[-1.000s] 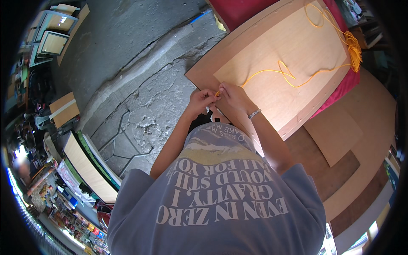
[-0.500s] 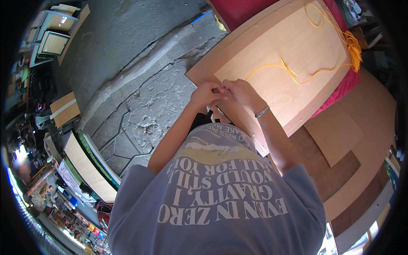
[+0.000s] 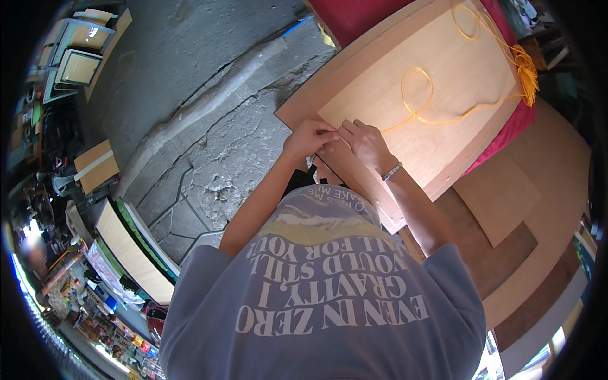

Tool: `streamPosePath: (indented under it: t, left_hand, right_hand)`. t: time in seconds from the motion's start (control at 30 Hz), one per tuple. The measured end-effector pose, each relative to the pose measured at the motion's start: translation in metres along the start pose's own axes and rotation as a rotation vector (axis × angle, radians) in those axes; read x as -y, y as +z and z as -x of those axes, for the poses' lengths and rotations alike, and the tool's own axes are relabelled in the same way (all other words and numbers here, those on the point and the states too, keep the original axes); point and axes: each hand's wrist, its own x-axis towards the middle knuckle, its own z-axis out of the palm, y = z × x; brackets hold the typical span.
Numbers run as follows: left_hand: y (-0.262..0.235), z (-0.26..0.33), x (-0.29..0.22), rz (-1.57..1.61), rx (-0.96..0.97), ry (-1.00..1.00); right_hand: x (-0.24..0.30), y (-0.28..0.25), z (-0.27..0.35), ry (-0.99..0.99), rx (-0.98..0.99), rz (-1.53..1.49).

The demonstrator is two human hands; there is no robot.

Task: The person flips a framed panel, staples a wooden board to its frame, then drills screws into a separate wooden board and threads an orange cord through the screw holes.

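A thin orange cord point(image 3: 465, 116) lies in a loose loop on a pale wooden panel point(image 3: 373, 82) with a darker brown border. Its near stretch runs to my right hand point(image 3: 367, 145), whose fingers are closed on it. Beside it, above the panel's near left corner, my left hand point(image 3: 308, 139) is closed in a pinch, thumb and forefinger pointing at the right fingertips. What lies in that pinch is too small to make out. The rest of the cord hangs in an orange bundle point(image 3: 527, 79) over the panel's far right edge.
Red cloth point(image 3: 500, 144) shows under the panel. Brown boards point(image 3: 500, 202) lie to the right. Cracked concrete floor point(image 3: 209, 152) spreads left, with a cardboard box point(image 3: 96, 166), upright boards point(image 3: 136, 247) and framed panes point(image 3: 79, 66) farther off.
My right hand has shifted slightly right and down, opening a small gap from the left. The cord on the panel has changed from a crossed kink into a rounder loop.
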Motion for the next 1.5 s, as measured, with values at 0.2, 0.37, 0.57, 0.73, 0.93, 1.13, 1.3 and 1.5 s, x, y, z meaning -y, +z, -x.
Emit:
streamPosePath:
  t: [0.2,0.37,0.57,0.73,0.93,1.13,1.3,1.5]
  left_hand:
    - [-0.005,-0.002,0.002,0.002,-0.006,0.050]
    - [-0.004,-0.005,0.011,0.180,0.008,0.076]
    - [-0.003,-0.009,0.013,0.106,0.041,0.095]
    - [0.009,-0.005,0.010,0.265,-0.014,0.066]
    - [0.002,0.003,0.000,0.287,-0.053,-0.007]
    - [0.025,0.002,0.005,0.262,-0.264,0.034]
    - [0.034,0.020,0.015,0.451,-0.223,0.032]
    - [0.030,0.024,0.020,0.412,-0.116,0.001]
  right_hand:
    - [-0.005,0.007,-0.008,0.026,-0.124,-0.267]
    - [-0.005,0.008,-0.007,0.050,-0.190,-0.318]
    - [-0.009,0.012,-0.007,-0.010,-0.194,-0.176]
    - [-0.009,0.020,-0.014,0.202,0.075,-0.187]
    - [0.005,0.023,-0.009,0.320,-0.132,-0.854]
    - [0.008,0.033,-0.006,0.440,-0.095,-0.735]
    - [0.006,0.039,0.002,0.547,-0.039,-0.909]
    - [0.008,0.039,0.007,0.541,-0.048,-0.887]
